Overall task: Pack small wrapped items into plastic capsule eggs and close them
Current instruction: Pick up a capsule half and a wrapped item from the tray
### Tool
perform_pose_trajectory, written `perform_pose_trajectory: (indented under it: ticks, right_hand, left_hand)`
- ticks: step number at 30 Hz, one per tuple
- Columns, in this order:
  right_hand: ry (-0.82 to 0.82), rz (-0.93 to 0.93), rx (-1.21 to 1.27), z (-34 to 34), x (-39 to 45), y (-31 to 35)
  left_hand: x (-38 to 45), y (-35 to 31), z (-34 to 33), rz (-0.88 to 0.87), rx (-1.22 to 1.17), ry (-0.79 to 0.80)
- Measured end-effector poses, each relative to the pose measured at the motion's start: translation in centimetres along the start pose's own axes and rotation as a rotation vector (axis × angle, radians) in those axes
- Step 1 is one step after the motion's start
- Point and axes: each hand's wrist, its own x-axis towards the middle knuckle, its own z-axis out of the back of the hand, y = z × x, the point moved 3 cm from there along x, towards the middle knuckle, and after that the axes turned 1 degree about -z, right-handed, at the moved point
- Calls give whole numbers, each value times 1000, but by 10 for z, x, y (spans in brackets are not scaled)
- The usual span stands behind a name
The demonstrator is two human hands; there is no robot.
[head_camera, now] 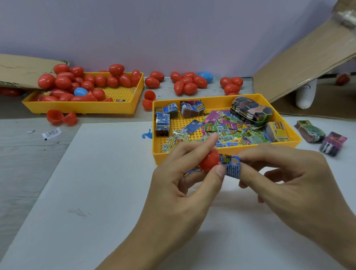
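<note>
In the lower middle of the frame, the left hand (187,175) is holding a red capsule half (209,161) between thumb and fingers, so its grip is narrow and closed around the shell. Just to the right of it, the right hand (278,175) is pinching a small blue wrapped item (232,166) with its fingertips, and the item is touching the edge of the red half. I am judging that the step in hand is the filling: the wrapper is being pushed into the open shell, and it is not yet inside, because most of it is showing outside. Whether another piece is already hidden in the left palm, I cannot tell; some blue print is showing under the fingers there. The next move is calling for folding or pressing the flat wrapper so that it fits fully into the half, and then for a second half to close the egg. Loose open halves (61,117) are lying in the left middle of the frame, on the worktop (114,200). More wrapped items are lying in the yellow tray (215,153) just behind the hands, and finished red eggs (188,82) are gathered at the upper middle, near the far tray (85,107).
</note>
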Motion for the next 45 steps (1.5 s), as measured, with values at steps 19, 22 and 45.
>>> perform_pose_trajectory:
  ticks: [19,22,45]
  right_hand:
    - [2,-11,20,-3,-2,-2]
    - [3,9,-19,-2,-2,-1]
    - [-46,-122,-29,6,1,-6]
  left_hand:
    - [-3,0,-2,30,39,67]
    - [-2,0,-2,22,39,63]
    - [-5,-4,-4,-150,243,20]
